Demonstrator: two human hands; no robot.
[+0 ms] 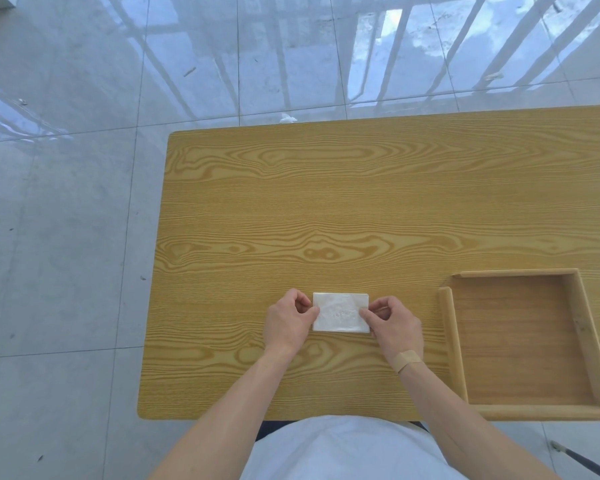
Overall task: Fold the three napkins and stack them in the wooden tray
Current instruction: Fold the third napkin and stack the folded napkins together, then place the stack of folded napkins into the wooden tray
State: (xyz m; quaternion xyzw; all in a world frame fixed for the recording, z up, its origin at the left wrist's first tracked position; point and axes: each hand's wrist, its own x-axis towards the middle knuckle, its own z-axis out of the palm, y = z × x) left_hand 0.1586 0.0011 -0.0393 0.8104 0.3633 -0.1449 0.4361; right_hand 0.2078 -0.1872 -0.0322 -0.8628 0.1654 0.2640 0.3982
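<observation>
A white napkin (340, 312), folded into a small rectangle, lies flat on the wooden table (326, 202) near its front edge. My left hand (288, 322) pinches the napkin's left edge with thumb and fingers. My right hand (394, 325) pinches its right edge the same way; a plaster sits on that wrist. The wooden tray (447, 341) stands to the right of the napkin, at the table's front right corner, with nothing in it. No other napkin shows on the table.
The table's far half is bare wood. Glossy grey floor tiles surround the table on the left and beyond. A small white scrap (287, 118) lies on the floor past the far edge.
</observation>
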